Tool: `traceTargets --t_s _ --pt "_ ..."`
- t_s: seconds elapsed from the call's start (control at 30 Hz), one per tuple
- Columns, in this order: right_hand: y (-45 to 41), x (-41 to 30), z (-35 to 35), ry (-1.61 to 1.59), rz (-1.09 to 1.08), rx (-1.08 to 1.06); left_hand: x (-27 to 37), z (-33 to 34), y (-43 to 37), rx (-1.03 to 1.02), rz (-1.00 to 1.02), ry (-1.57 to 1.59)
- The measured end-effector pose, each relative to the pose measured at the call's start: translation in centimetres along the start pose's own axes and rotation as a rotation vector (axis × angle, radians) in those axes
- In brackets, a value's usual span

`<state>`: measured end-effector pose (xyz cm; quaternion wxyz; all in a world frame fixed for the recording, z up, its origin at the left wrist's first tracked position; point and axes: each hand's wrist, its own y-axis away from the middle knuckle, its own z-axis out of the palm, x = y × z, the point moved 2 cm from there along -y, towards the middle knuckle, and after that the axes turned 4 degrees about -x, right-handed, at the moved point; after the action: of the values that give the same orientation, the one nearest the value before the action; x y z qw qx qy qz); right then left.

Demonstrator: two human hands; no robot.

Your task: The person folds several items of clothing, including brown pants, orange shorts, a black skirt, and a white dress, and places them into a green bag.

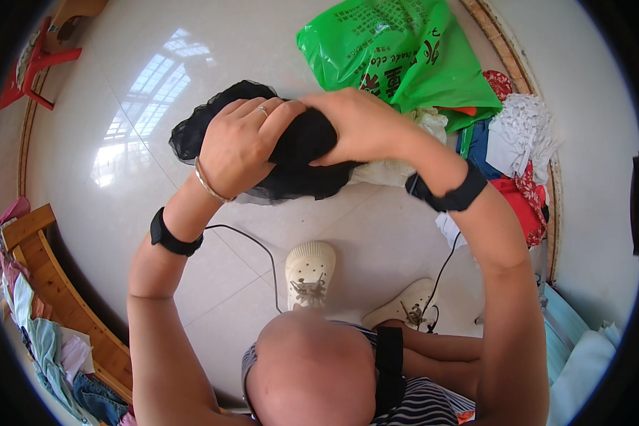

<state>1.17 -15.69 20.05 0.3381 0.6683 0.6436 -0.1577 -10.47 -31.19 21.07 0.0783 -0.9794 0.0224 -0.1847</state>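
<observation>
Both my hands hold a bundled black cloth with sheer, gauzy edges (304, 136) above the tiled floor. My left hand (239, 141), with a ring and a bangle, grips its left part from above, fingers curled over it. My right hand (354, 128) clasps the right end, its thumb below and its fingers behind the bundle. The sheer fabric spreads out past my left hand and hangs below both hands. Just beyond my right hand lies a green plastic bag (404, 58) with printed writing. A cream cloth (386, 173) lies partly behind my right forearm.
White cloth (524, 133), red patterned cloth (516, 205) and blue fabric (477, 146) lie by the right wall. At left stands a wooden bench (80, 309) with draped clothes (48, 346). A red stool (37, 64) is at upper left. Thin black cables run near my shoes (310, 274).
</observation>
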Motion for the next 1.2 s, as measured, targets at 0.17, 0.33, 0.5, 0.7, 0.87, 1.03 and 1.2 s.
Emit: traceTargets --t_s 0.17,0.33,0.5,0.7,0.87,1.03,1.2 --pt "2.3 -3.0 2.9 0.686 -0.392 0.607 -1.5 -2.8 1.1 -0.216 -0.172 0.533" --pt "4.1 -4.3 2.3 0.719 -0.404 0.843 -2.9 -2.3 1.9 -0.394 -0.236 0.947" --pt "6.2 -6.0 -0.5 0.614 -0.027 0.225 0.6 -2.0 2.5 -0.23 -0.153 0.271" --pt "6.1 -4.5 -0.3 -0.123 -0.048 0.075 4.4 -4.8 1.7 0.103 0.194 -0.021" --pt "8.2 -4.7 1.1 -0.052 -0.173 0.4 0.3 -6.5 3.1 -0.074 0.066 0.496" --pt "7.9 -5.7 2.8 -0.544 -0.023 0.555 -1.8 1.5 6.3 0.437 -0.235 1.239" --pt "5.5 -4.5 5.3 -0.777 -0.115 0.776 2.2 9.7 4.5 0.867 -0.107 2.332"
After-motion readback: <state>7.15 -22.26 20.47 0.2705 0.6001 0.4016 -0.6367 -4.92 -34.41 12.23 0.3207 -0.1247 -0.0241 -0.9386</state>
